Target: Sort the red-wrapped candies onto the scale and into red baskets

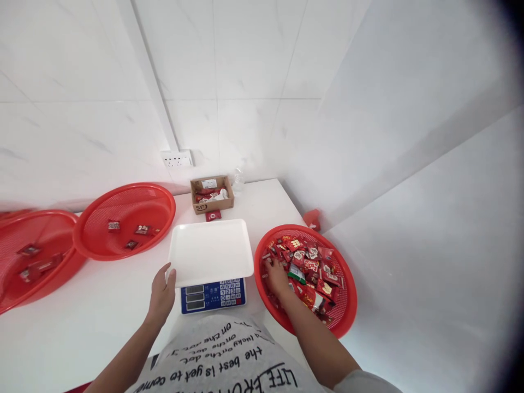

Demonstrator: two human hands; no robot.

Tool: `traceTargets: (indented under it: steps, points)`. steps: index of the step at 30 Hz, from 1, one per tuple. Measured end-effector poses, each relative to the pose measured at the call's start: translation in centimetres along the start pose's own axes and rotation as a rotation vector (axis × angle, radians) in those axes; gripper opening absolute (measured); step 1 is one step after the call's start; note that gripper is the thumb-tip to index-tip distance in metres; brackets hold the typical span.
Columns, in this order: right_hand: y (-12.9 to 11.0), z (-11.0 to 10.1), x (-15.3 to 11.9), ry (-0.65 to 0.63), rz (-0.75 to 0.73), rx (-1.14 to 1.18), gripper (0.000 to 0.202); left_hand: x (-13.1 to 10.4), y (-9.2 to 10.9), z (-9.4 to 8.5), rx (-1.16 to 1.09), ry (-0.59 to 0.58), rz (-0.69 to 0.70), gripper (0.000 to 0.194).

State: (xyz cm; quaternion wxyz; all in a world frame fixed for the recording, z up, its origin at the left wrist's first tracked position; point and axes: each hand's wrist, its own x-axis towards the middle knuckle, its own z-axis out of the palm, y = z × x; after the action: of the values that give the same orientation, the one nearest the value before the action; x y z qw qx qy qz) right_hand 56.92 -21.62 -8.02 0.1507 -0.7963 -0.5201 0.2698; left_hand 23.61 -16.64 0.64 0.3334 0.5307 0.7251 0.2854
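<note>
A white tray (211, 251) lies on a blue scale (213, 295) with keys and display windows. At the tray's lower left corner is my left hand (162, 292), thumb and fingers apart, holding nothing. My right hand (277, 277) reaches into the left part of a red basket (351, 292) full of small red packets (311, 265). Its fingertips are down among the packets, so what they hold, if anything, is hidden. A green and white packet (297, 274) lies just right of that hand.
Two red baskets (126, 191) (45, 214) with a few packets stand at the left. Behind the tray are a cardboard box (213, 206) of packets, a single red packet (213, 215) and a clear bottle (238, 179). A wall rises at the right.
</note>
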Motion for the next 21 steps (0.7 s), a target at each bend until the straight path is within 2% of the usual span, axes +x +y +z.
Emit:
traceTargets:
  steps: [4, 8, 11, 14, 17, 19, 21]
  points:
    - [0.3, -0.7, 1.7, 0.015, 0.007, 0.160, 0.044, 0.0, 0.4, 0.6, 0.027, 0.003, 0.086, 0.045]
    - [0.9, -1.3, 2.9, 0.054, 0.070, 0.384, 0.034, 0.3, 1.0, 0.8, 0.050, 0.005, 0.166, 0.043]
    - [1.0, -2.0, 2.2, 0.120, 0.137, 0.548, 0.028, 0.6, 1.7, 1.0, 0.048, -0.001, 0.236, 0.041]
    - [0.2, -3.6, 0.6, 0.156, 0.203, 0.778, 0.030, 0.5, 2.9, 1.4, 0.011, -0.049, 0.233, 0.039]
    - [-1.9, -5.7, -0.7, 0.123, 0.331, 1.328, 0.034, -0.4, 4.6, 2.4, -0.092, -0.253, 0.179, 0.035]
    - [-4.0, -6.6, -1.3, 0.021, 0.365, 1.512, 0.029, -1.3, 5.7, 3.4, -0.212, -0.472, 0.101, 0.034]
    - [-6.5, -6.9, -1.6, -0.116, 0.345, 1.623, 0.025, -2.2, 6.8, 4.3, -0.363, -0.686, -0.054, 0.038]
